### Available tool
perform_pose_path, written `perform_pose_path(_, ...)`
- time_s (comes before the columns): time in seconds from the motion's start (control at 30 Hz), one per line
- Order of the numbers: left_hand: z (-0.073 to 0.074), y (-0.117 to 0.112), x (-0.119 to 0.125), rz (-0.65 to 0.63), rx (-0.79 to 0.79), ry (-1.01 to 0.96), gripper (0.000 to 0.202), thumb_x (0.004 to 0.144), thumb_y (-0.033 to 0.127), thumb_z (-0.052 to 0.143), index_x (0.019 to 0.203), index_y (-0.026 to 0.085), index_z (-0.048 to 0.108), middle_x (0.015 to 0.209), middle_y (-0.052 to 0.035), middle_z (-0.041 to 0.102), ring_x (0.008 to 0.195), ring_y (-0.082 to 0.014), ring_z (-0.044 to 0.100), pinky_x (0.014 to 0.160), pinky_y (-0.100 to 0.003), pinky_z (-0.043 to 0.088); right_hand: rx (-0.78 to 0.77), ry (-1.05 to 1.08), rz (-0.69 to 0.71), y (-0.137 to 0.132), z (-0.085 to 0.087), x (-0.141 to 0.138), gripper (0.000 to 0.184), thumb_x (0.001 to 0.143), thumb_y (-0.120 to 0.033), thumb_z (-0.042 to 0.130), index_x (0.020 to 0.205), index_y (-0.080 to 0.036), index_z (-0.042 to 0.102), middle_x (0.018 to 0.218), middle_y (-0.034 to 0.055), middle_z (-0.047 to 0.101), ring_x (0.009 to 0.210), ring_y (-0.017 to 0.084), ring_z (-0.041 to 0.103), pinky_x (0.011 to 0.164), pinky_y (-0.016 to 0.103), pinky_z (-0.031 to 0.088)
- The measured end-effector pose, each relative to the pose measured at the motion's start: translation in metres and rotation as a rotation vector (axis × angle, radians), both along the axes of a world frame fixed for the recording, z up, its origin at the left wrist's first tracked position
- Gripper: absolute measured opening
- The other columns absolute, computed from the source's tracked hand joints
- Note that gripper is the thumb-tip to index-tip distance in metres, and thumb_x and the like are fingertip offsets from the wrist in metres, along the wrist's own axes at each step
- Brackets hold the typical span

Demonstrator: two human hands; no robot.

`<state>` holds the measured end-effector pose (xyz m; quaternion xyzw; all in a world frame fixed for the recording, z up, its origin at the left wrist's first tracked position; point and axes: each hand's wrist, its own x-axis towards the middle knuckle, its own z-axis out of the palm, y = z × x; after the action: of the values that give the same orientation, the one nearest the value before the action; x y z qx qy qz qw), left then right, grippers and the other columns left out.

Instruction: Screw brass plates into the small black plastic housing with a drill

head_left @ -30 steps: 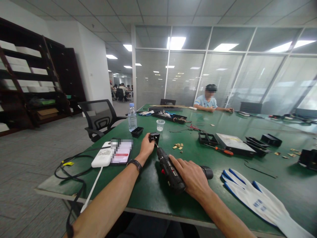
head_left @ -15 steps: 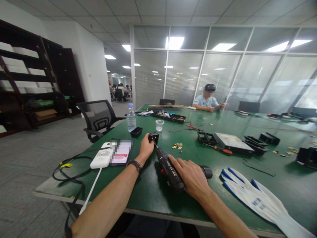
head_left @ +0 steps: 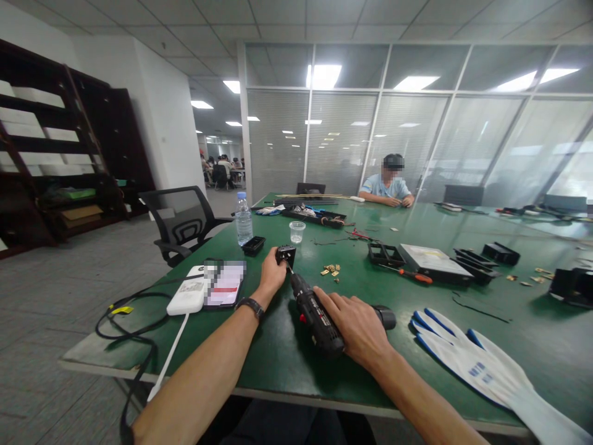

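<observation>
My left hand (head_left: 272, 272) is closed around a small black plastic part (head_left: 286, 252) just above the green table (head_left: 269, 371). My right hand (head_left: 359, 324) grips a black cordless drill (head_left: 317, 315), which lies on its side with its battery end to the right. The drill's bit points away from me and meets the near face of the black part; whether it sits in a screw I cannot make out. Small brass-coloured pieces (head_left: 330, 270) lie to the right of the drill's tip. A clear plastic cup (head_left: 297, 232) stands just behind the black part.
On the left are a water bottle (head_left: 243, 219), a black tray (head_left: 253, 245), a phone (head_left: 225, 284) and a white power bank (head_left: 188, 290) with cables. At right lie a screwdriver (head_left: 417, 276), a silver box (head_left: 433, 262) and a white glove (head_left: 477, 364). A person (head_left: 388, 185) sits across the table.
My view has shifted slightly. Both hands, the drill and the black part keep the same arrangement. The person across the table has lowered a raised hand towards the tabletop.
</observation>
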<state>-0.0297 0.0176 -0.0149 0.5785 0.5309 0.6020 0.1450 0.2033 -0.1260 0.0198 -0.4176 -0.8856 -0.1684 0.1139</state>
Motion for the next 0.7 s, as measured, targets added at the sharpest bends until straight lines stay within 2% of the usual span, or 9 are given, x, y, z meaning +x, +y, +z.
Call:
perform_pose_path(0.33, 0.0004, 0.0001, 0.0002, 0.001, -0.014, 0.003, 0.029, 0.079, 0.006, 0.057, 0.106, 0.016, 0.061, 0.107, -0.0109, 0.069, 0.098, -0.0219, 0.065, 0.09, -0.033, 0.048, 0.017, -0.014, -0.003, 0.002, -0.003, 0.0009, 0.071, 0.086, -0.019, 0.053, 0.15, -0.02, 0.025, 0.111, 0.0044, 0.061, 0.088, 0.021, 0.057, 0.076, 0.036, 0.034)
perform_pose_path(0.7, -0.0018, 0.003, -0.0014, 0.002, -0.013, 0.005, 0.031, 0.079, 0.006, 0.057, 0.109, 0.016, 0.061, 0.111, -0.0112, 0.069, 0.102, -0.0224, 0.065, 0.093, -0.034, 0.047, 0.033, -0.014, -0.012, 0.0014, -0.0019, -0.0011, 0.069, 0.087, -0.018, 0.053, 0.15, -0.021, 0.026, 0.108, 0.0035, 0.061, 0.083, 0.02, 0.056, 0.073, 0.035, 0.033)
